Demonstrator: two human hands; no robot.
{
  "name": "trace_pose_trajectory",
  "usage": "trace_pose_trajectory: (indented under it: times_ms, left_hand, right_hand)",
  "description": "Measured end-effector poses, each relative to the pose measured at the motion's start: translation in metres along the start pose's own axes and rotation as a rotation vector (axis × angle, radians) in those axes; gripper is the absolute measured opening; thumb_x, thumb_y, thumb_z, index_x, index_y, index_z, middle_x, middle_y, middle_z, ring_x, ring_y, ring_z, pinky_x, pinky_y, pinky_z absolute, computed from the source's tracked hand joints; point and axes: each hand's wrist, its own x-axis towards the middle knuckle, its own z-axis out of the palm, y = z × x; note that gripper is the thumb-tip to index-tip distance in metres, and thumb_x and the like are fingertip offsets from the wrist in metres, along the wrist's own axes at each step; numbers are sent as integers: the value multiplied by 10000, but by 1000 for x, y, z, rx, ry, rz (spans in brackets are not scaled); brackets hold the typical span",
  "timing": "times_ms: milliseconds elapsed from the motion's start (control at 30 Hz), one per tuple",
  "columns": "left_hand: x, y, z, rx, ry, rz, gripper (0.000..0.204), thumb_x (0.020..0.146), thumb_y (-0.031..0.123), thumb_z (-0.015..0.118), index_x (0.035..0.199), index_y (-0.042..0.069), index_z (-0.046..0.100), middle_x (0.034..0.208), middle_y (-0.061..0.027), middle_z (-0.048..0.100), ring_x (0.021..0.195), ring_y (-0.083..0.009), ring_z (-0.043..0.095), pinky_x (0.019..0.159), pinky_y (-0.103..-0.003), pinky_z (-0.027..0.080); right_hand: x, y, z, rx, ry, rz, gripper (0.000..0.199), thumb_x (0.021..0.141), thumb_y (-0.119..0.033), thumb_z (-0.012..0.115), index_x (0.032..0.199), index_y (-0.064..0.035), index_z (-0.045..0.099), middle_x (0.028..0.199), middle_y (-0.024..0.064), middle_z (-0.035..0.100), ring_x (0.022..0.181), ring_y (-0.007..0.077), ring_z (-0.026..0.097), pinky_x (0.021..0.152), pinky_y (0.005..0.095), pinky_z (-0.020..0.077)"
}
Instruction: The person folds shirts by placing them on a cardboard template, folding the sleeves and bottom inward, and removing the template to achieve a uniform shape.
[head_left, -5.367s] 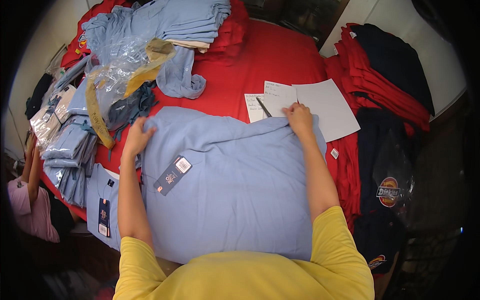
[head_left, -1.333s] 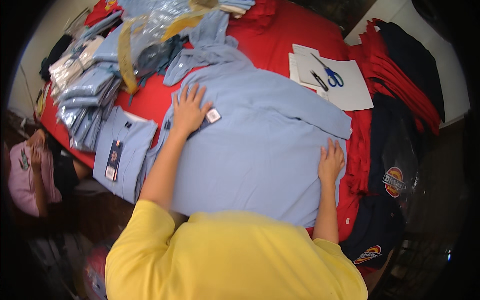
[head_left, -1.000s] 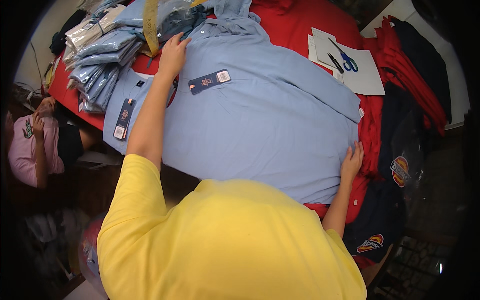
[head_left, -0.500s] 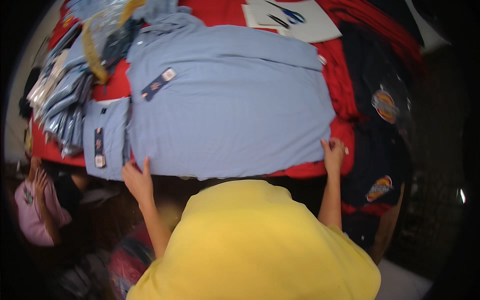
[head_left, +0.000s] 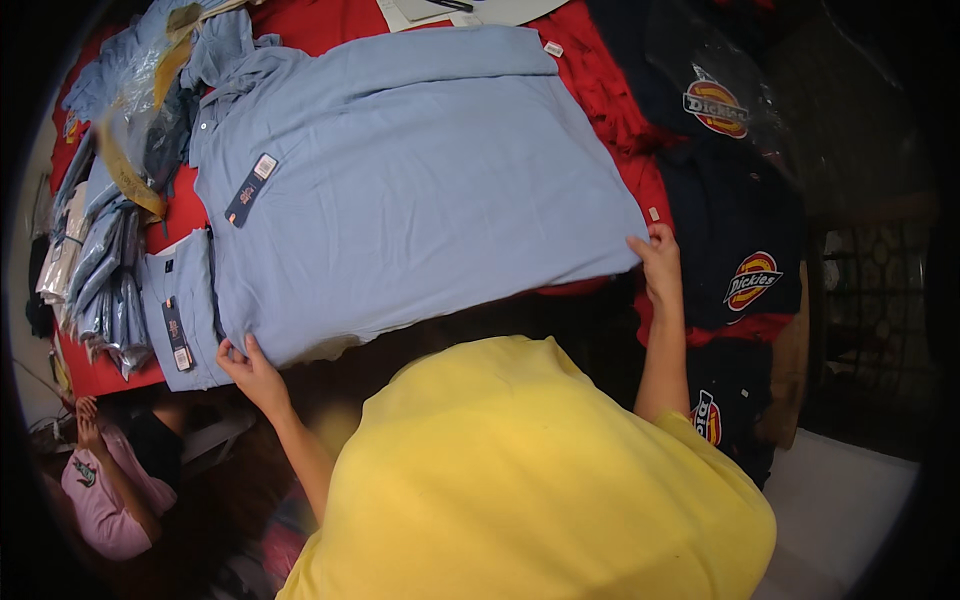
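Observation:
A light blue shirt (head_left: 420, 190) lies spread over the red cloth, with a dark hang tag (head_left: 251, 190) on its left part. At the shirt's near left edge, my left hand (head_left: 254, 376) pinches the fabric between thumb and fingers. My right hand (head_left: 659, 266) is closed on the near right corner of the same shirt. Close beside my left hand lies a folded light blue garment (head_left: 195, 290) with its own dark tag (head_left: 177, 333).
Several plastic-wrapped garments (head_left: 118, 290) are stacked at the left, with a yellow tape (head_left: 128, 175) above them. Dark navy garments with round patches (head_left: 735, 215) line the right side. White paper (head_left: 520, 12) lies at the far edge. A person in pink (head_left: 118, 490) sits lower left.
The view has turned and shifted, so the shirt now slants up toward the right and the scissors have mostly left the picture. Both hands stay at the shirt's near edge.

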Motion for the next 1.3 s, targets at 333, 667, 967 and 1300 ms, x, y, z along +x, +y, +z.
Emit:
trace_pose_trajectory:
  times_ms: [333, 667, 967, 1300]
  left_hand:
    - [6, 47, 36, 494, -228, 357, 458, 846, 111, 656, 1275, 39, 514, 1342, -181, 459, 1269, -378, 406, 1063, -449, 330]
    - [53, 34, 72, 494, -272, 424, 439, 818, 87, 627, 1253, 73, 567, 1304, -128, 511, 1263, -339, 420, 1036, -480, 345]
    - [168, 65, 122, 557, -539, 384, 486, 749, -23, 573, 1227, 67, 573, 1266, -123, 530, 1222, -326, 456, 1013, -461, 368]
    - [227, 89, 138, 396, 220, 287, 433, 764, 1, 638, 1190, 57, 579, 1251, -162, 515, 1214, -368, 435, 1020, -449, 370]
  right_hand:
    - [3, -17, 53, -755, 67, -622, 265, 868, -108, 628, 1107, -9, 567, 1199, 194, 563, 1073, 345, 548, 897, 389, 447]
    - [83, -26, 136, -985, 143, -648, 289, 914, -208, 577, 1154, -48, 590, 1250, 135, 555, 1157, 353, 489, 988, 478, 369]
    - [202, -112, 279, -1180, -86, -501, 294, 904, -246, 586, 1153, -95, 626, 1179, 144, 601, 1103, 336, 533, 946, 446, 416]
    - [160, -232, 505, -590, -723, -1035, 255, 890, -184, 598, 1068, -11, 658, 1090, 160, 646, 1057, 315, 593, 918, 356, 459]
